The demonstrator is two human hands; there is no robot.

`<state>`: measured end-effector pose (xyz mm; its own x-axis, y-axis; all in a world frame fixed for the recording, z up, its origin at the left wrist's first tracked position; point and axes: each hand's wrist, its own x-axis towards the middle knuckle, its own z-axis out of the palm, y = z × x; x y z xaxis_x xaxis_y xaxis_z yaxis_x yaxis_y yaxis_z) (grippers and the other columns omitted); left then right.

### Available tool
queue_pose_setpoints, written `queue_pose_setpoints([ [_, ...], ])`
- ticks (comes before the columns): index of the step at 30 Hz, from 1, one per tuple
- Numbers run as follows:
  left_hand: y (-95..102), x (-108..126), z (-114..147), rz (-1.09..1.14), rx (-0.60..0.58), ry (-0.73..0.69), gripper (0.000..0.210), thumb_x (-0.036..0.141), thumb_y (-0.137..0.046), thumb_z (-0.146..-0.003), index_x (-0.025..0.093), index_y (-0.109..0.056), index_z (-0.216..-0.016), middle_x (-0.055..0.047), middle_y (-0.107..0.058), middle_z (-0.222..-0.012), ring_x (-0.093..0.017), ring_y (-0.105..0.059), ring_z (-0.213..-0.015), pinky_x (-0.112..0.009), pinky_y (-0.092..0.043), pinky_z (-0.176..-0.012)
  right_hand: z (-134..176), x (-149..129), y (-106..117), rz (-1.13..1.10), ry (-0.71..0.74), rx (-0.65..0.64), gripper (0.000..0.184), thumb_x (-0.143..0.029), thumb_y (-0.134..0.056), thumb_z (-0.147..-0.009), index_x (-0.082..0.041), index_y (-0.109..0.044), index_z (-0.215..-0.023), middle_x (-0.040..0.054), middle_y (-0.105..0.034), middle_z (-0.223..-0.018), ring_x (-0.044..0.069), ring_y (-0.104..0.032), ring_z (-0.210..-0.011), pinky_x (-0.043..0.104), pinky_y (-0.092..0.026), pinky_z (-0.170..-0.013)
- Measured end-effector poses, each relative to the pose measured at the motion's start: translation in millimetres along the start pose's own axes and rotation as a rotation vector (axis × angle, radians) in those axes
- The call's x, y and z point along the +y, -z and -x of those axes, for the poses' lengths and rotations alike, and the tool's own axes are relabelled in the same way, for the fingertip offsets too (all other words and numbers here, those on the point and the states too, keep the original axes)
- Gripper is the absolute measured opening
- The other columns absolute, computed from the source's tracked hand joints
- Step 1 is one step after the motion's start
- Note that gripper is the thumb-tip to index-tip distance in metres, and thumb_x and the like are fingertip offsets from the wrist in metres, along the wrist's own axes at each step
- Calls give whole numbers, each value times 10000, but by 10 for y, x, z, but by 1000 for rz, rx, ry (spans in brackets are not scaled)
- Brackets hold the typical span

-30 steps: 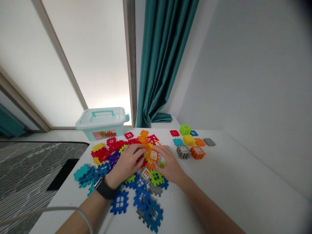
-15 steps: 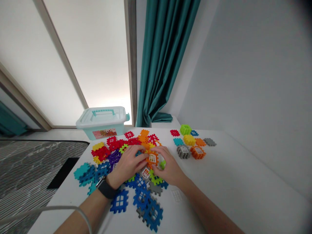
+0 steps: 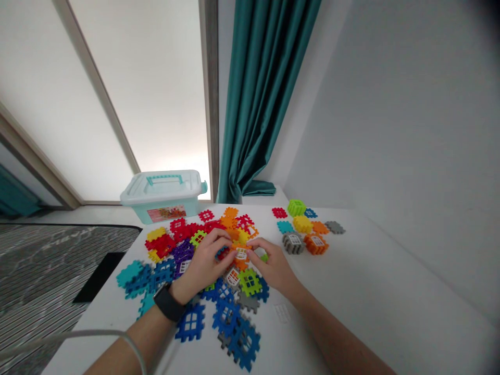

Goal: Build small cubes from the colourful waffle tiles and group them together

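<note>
Between my two hands is an orange interlocking tile [image 3: 241, 253] with a white lattice window set in it. My left hand [image 3: 211, 255], a dark watch on its wrist, is closed on the tile's left side with thumb and fingers. From the right, my right hand [image 3: 271, 260] pinches the opposite edge. Just below lie a lime-green window tile [image 3: 250, 282] and a white lattice piece [image 3: 233, 277]. A yellow tile [image 3: 242, 237] shows just beyond the fingers. Blue window tiles [image 3: 244, 341] spread towards me.
Sorted stacks stand to the right: lime green [image 3: 296, 207], yellow [image 3: 303, 224], grey [image 3: 292, 242] and orange [image 3: 316, 244]. A lidded plastic box [image 3: 166, 200] sits at the table's back left. Red tiles [image 3: 165, 244] heap at left. A pale cable [image 3: 117, 333] crosses the lower left.
The orange window tile has tilted flatter and shifted slightly left. My right hand's fingers have drawn back from around it to its edge, uncovering more of the lime-green tile.
</note>
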<state>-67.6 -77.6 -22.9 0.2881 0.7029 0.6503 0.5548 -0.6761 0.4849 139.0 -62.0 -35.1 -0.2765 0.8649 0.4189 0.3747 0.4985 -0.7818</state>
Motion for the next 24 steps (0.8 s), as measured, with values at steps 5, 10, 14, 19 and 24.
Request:
queue_pose_setpoints([
  [5,3,-32,35,-169,-99,-34,491,325,-775,-807,225,-556,-1235,-111,-623,-1188,-287,-605,-1097,-449,-526,-921,-15,68,-14,-100,-112,41,181,-346,-622,-868,-194,-716,-898,26,-733,-813,203,-684,-783,332,-547,-774],
  [10,16,-45,41,-263,-135,-93,498,300,-812,-779,229,-569,-1208,-112,-625,-1204,-301,-608,-1112,-472,-521,-949,-25,136,-53,-288,-208,-9,212,-372,-638,-866,-187,-712,-938,38,-743,-844,204,-696,-775,341,-565,-751],
  [14,21,-65,29,-246,-94,-85,467,298,-818,-769,209,-582,-1162,-119,-619,-1201,-301,-604,-1114,-464,-532,-938,-17,114,-54,-324,-170,-8,255,-341,-583,-910,-196,-661,-1104,8,-696,-800,172,-675,-747,314,-573,-731],
  [19,24,-126,13,-216,1,-6,418,266,-795,-787,191,-585,-1140,-129,-588,-1207,-298,-592,-1132,-476,-537,-951,22,31,-4,-41,86,28,355,-203,-563,-894,-234,-588,-1247,68,-677,-1078,201,-660,-949,388,-552,-906],
  [24,27,-168,22,-237,4,-13,403,250,-758,-834,202,-584,-1195,-143,-545,-1282,-314,-559,-1205,-503,-521,-999,51,25,8,125,268,-33,391,-128,-555,-878,-253,-595,-1247,100,-610,-1277,242,-567,-1228,459,-475,-1078],
])
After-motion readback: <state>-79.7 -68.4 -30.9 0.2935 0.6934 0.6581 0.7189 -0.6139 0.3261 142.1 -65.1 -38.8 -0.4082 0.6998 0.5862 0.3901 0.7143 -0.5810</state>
